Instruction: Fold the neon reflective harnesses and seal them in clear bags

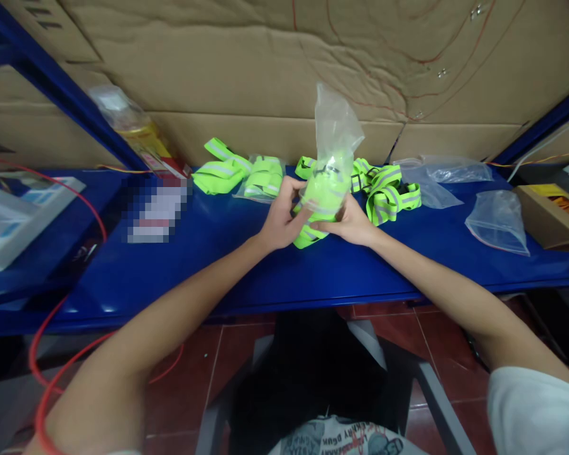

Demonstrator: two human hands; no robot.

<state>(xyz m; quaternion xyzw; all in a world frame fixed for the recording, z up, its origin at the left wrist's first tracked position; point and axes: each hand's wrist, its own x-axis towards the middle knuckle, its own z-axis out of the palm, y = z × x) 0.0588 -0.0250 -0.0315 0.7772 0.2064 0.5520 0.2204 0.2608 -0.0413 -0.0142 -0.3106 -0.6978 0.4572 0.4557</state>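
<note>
Between my two hands stands a clear plastic bag [337,123] with a folded neon-yellow reflective strap [329,189] inside its lower part. My left hand [285,218] grips the bag's left side, thumb across the front. On the other side my right hand [348,221] closes on the lower right edge. Some yellow strap shows below the hands; whether it is in the bag I cannot tell. A bagged strap bundle [264,177] lies to the left, beside a loose folded strap [222,167]. More loose straps with black buckles [386,193] lie to the right.
Flat plastic bags [497,218] lie on the right of the blue table [246,278], near an open cardboard box [552,218]. At the left are a bottle [133,126], a blurred-out paper [156,215] and a red cable [99,218]. Cardboard [227,69] backs the table.
</note>
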